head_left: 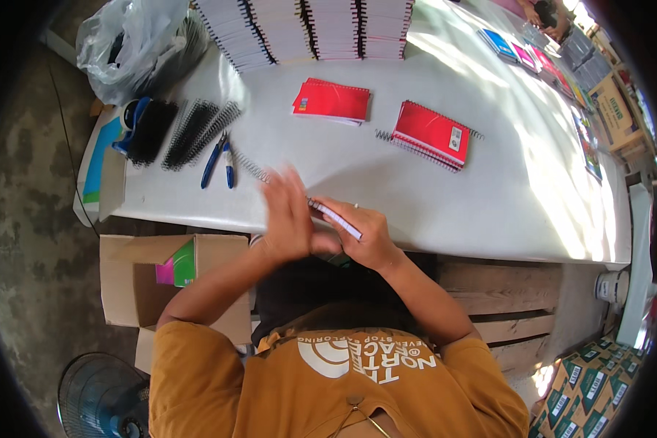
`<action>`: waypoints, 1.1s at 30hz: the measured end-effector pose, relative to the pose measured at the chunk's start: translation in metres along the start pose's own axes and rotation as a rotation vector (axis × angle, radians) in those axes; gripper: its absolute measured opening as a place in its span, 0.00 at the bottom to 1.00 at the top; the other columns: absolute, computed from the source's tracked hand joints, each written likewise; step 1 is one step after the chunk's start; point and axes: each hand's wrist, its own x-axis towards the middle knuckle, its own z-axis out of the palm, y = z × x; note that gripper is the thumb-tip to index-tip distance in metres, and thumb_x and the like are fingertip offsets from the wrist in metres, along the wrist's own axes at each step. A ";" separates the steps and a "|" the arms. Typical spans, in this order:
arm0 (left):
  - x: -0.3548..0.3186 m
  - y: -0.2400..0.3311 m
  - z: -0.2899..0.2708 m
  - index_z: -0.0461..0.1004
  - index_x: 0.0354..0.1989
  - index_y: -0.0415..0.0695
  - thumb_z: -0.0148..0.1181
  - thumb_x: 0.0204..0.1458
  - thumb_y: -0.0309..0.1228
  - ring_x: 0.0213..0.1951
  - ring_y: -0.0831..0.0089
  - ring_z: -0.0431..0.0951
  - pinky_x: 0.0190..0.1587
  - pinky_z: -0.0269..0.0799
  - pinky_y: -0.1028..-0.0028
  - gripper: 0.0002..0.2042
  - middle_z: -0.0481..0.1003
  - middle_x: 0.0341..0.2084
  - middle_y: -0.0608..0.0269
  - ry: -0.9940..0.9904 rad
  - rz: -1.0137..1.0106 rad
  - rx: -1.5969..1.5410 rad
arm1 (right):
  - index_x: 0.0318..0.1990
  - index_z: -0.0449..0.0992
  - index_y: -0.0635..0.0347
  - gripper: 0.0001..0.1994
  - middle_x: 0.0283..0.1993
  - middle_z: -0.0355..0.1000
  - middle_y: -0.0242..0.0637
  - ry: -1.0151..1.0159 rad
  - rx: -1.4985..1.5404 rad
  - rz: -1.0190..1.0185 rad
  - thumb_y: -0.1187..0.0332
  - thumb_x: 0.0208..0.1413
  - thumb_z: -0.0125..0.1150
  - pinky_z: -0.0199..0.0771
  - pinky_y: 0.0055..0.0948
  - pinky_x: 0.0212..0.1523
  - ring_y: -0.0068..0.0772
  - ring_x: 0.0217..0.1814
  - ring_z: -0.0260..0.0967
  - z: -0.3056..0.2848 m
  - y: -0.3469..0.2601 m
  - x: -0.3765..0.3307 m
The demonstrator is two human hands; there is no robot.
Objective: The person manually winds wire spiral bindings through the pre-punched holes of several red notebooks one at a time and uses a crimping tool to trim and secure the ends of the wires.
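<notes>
Just in front of my body, my right hand (371,235) grips a small notebook (341,222), seen edge-on with its white pages showing. A dark wire coil (250,166) runs out from the notebook's end toward the upper left, behind my left hand (288,219). That hand is blurred, but its fingers look stretched out, with the thumb pointing at the notebook; whether it touches the coil I cannot tell. Farther off lie a pair of red notebooks (332,100) and a stack of red notebooks (432,135) with coils sticking out at its sides.
Blue-handled pliers (213,162) and another blue-handled tool (229,162) lie left, beside bundles of black coils (190,131). Tall notebook stacks (306,29) and a plastic bag (128,51) stand behind. Below the table's left edge is an open cardboard box (128,285); a fan (102,401) stands lower left.
</notes>
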 end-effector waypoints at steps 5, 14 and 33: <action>0.055 -0.004 -0.035 0.70 0.44 0.39 0.46 0.48 0.62 0.44 0.51 0.68 0.44 0.59 0.56 0.34 0.69 0.41 0.50 0.045 -0.023 -0.137 | 0.50 0.71 0.62 0.18 0.43 0.74 0.46 0.063 0.219 0.209 0.82 0.50 0.54 0.74 0.31 0.41 0.45 0.41 0.75 0.000 -0.004 -0.002; 0.118 -0.014 -0.029 0.66 0.43 0.40 0.39 0.50 0.66 0.50 0.54 0.63 0.51 0.59 0.58 0.36 0.65 0.44 0.50 0.599 -0.091 0.152 | 0.49 0.71 0.62 0.18 0.43 0.74 0.47 -0.016 0.114 0.109 0.82 0.49 0.54 0.73 0.30 0.42 0.48 0.42 0.73 -0.003 0.001 0.004; 0.043 0.018 -0.023 0.38 0.62 0.20 0.27 0.48 0.69 0.65 0.33 0.31 0.61 0.20 0.41 0.54 0.39 0.61 0.21 0.053 0.073 0.076 | 0.66 0.43 0.49 0.38 0.48 0.72 0.47 -0.207 0.163 0.157 0.68 0.51 0.60 0.71 0.40 0.45 0.56 0.47 0.70 0.007 0.011 0.005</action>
